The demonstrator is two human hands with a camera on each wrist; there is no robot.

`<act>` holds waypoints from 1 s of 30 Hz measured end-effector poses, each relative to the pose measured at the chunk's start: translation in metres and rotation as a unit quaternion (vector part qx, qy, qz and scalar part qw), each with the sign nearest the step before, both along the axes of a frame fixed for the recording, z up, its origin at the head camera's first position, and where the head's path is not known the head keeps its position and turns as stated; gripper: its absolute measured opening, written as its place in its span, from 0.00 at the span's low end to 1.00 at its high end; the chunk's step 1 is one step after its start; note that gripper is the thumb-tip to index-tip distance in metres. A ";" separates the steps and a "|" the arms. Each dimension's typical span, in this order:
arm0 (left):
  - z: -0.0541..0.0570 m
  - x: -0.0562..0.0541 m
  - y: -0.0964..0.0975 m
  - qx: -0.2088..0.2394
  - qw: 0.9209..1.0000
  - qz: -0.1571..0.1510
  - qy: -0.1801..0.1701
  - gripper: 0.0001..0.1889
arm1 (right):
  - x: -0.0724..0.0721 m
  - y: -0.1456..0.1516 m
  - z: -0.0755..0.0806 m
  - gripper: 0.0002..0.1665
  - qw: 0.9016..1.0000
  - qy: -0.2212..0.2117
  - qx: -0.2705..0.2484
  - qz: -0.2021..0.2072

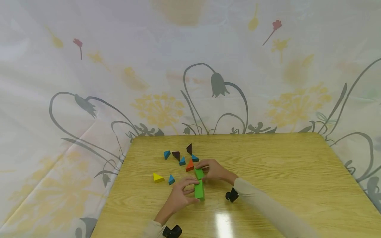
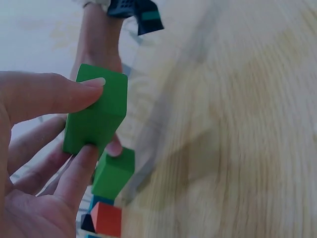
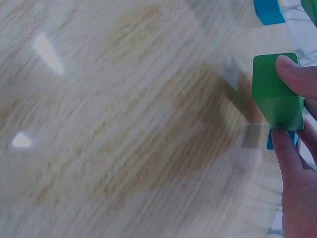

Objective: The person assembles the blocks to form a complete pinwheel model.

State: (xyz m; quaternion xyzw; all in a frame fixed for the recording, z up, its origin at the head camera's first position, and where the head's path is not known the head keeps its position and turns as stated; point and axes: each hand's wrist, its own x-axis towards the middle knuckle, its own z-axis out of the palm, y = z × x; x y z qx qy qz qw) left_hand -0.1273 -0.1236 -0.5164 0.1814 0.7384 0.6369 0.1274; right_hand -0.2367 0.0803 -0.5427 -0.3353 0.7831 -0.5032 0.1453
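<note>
My left hand [image 1: 180, 195] pinches a green block [image 1: 199, 191] between thumb and fingers, over the front middle of the table. In the left wrist view the thumb presses one end of this green block [image 2: 103, 101] and a fingertip touches its lower edge. Just beyond it, my right hand [image 1: 215, 171] grips a second green block [image 1: 199, 173]. The right wrist view shows that block [image 3: 275, 82] held between thumb and fingers, with slanted faces visible. Both blocks nearly line up end to end. A red-orange triangular block [image 1: 190, 166] sits by the far one.
Left of and beyond the hands, several small blue triangular blocks [image 1: 171, 179] lie on the wooden table [image 1: 268, 165]. A yellow triangular block [image 1: 158, 178] is farthest left. Two dark brown blocks [image 1: 176, 155] stand toward the back. A flower-patterned curtain [image 1: 166, 82] hangs behind the table.
</note>
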 end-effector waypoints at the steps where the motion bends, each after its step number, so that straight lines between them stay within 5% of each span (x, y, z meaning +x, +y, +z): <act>1: -0.003 0.001 0.003 0.004 1.000 -0.003 0.000 0.28 | 0.000 0.002 0.001 0.29 1.000 0.001 0.004 -0.003; 14: -0.026 0.011 0.049 0.015 0.999 -0.043 0.028 0.27 | -0.005 0.041 0.017 0.29 0.999 0.026 0.003 -0.025; 23: -0.038 0.025 0.069 0.032 0.998 -0.063 0.003 0.27 | -0.006 0.067 0.024 0.30 0.999 0.029 -0.004 -0.042; 30: -0.046 0.037 0.082 -0.004 0.997 -0.076 0.029 0.27 | 0.003 0.087 0.034 0.30 0.997 0.044 -0.005 -0.056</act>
